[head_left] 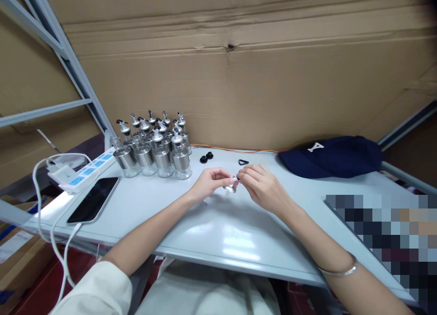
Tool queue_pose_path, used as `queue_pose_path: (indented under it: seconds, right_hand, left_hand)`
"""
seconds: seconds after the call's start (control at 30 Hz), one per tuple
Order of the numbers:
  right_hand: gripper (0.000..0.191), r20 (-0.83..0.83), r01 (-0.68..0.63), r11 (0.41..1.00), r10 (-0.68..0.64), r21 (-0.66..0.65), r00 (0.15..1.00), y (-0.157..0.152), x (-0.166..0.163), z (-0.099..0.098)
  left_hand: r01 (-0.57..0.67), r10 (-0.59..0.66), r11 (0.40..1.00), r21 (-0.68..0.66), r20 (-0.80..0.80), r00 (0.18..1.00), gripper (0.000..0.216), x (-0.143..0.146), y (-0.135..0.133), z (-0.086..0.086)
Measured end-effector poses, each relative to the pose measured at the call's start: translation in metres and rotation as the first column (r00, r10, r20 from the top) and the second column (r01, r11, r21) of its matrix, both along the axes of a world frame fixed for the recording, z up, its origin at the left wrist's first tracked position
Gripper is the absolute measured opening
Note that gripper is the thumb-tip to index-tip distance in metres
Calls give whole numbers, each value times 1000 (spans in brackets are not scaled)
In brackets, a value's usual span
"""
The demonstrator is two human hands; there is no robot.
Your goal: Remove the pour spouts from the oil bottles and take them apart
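Over the middle of the table, my left hand (214, 180) is closed on a small silver-and-clear pourer spout (231, 188), partly covered by the fingers. My right hand (256, 184) meets it from the other side, its fingertips pinched around a small dark piece at the spout's end; the fingers hide most of that piece. Just beyond the hands lie two black rubber stoppers (206, 157) and a black triangular loop (243, 162). To the left stand several glass oil bottles (162, 158) with steel bands, most topped with silver pourers.
A white power strip (88, 171) with a plugged-in charger and a phone (94, 200) with a white cable occupy the left side. At the back right rests a navy cap (331, 156). Cardboard (239, 92) walls the rear, with thin red and yellow wires along its foot.
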State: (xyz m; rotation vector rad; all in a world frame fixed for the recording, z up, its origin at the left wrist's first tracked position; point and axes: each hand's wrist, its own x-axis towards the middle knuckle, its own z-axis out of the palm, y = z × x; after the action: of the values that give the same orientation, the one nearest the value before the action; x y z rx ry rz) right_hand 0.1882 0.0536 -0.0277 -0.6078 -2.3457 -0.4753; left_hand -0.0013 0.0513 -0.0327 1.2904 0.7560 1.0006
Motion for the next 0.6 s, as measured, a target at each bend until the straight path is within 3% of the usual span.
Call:
queue_pose_path:
  seconds: [0.23, 0.4, 0.6]
  right_hand:
    - [10, -97, 5, 999, -9, -41, 995, 0, -5, -4]
    - [17, -196, -57, 989, 28, -140, 980, -2, -7, -5]
    - [38, -182, -138, 967, 99, -216, 978, -2, -6, -7]
  left_hand:
    - [-94, 95, 992, 86, -1, 995, 29, 2, 3, -7]
    - [-139, 137, 987, 78, 32, 990, 29, 3, 2, -4]
    - [-15, 16, 997, 76, -20, 1000, 33, 6, 1, -6]
